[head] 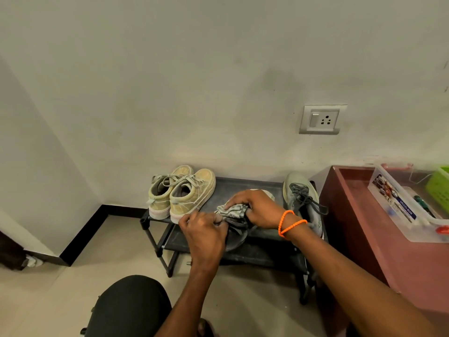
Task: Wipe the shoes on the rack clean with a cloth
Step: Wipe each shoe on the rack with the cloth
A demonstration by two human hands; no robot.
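Note:
A low black shoe rack stands against the wall. On its top shelf at the left sits a pair of beige sneakers. A grey sneaker lies at the right end. In the middle, a second grey shoe is held over the shelf's front edge, mostly hidden by my hands. My left hand grips this shoe at its near side. My right hand, with an orange cord at the wrist, holds a crumpled grey patterned cloth against the top of the shoe.
A reddish-brown cabinet stands right of the rack, carrying a clear plastic box with small items and a green basket. A wall socket is above. My dark-clad knee is low in view on beige floor tiles.

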